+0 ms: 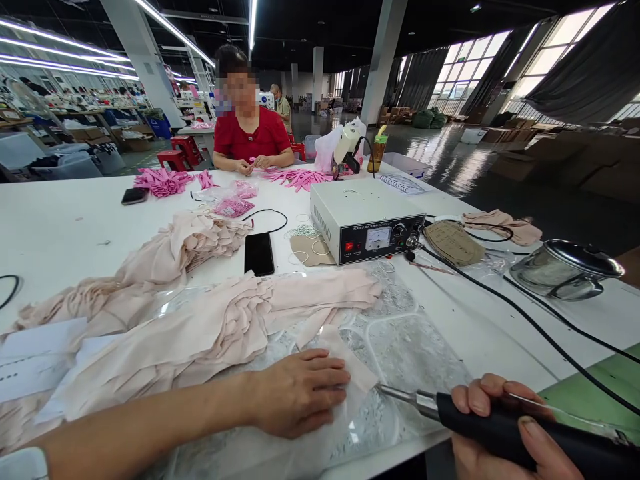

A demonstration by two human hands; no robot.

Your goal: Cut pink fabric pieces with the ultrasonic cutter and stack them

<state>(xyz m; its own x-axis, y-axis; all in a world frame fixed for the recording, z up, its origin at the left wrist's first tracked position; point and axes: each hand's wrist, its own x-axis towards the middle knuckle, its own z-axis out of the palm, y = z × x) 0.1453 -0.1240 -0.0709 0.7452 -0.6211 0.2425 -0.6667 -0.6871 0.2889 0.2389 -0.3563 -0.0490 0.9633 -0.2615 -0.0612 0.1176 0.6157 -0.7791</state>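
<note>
My left hand lies flat, fingers stretched out, on a pale pink piece of thin fabric. In my right hand is an ultrasonic cutter with a black handle and a metal tip. Its tip is at the right edge of that fabric, near my left fingers. Underneath is a clear, scratched sheet. A layered stack of the same pale fabric lies beyond and left of my left hand.
A control box with cables stands mid-table, beside a black phone. On the right are a lidded glass pot and cardboard templates. Opposite sits a person in red handling pink strips.
</note>
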